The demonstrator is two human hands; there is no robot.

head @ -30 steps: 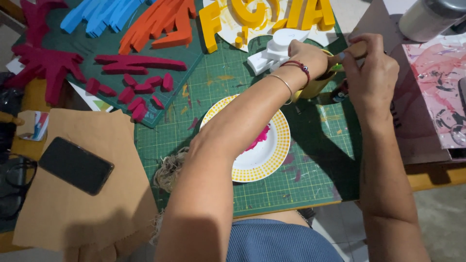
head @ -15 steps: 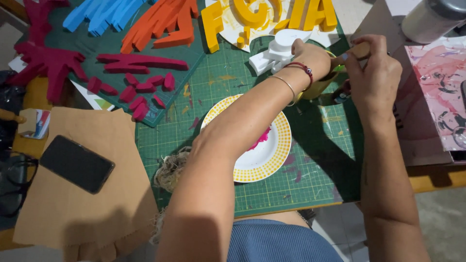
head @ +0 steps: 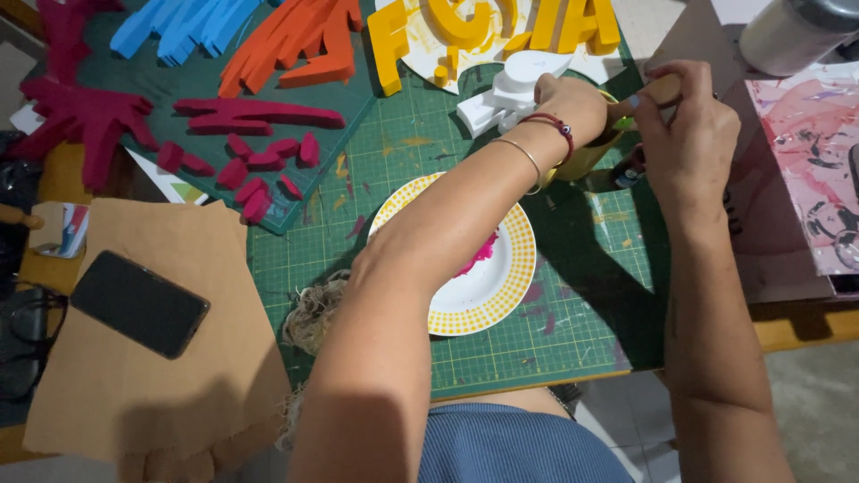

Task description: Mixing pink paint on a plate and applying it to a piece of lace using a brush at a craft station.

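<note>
While the left hand reaches across the green cutting mat and closes around a yellow cup, the right hand pinches a slim wooden handle, probably a brush, between thumb and curled fingers just above the cup's rim. The cup stands at the far side of the mat, just beside a white foam shape and in front of yellow foam letters. Judged from its look, the cup is light and stiff, likely wet or paint-slick inside, and best steadied round its side wall, as the left hand does; the handle is thin and rigid, best held near its middle. A yellow-dotted plate smeared with pink paint lies on the mat under the left forearm, with magenta foam pieces, orange foam strips and blue foam strips farther off. A dark phone rests on brown cardboard on the worktop. Most of the cup is hidden behind the left wrist and its bracelets; the tip of the handle cannot be seen, nor what the cup holds. A small dark object below the right hand is too shadowed to identify, and a grey container is cut off at the upper right corner.
</note>
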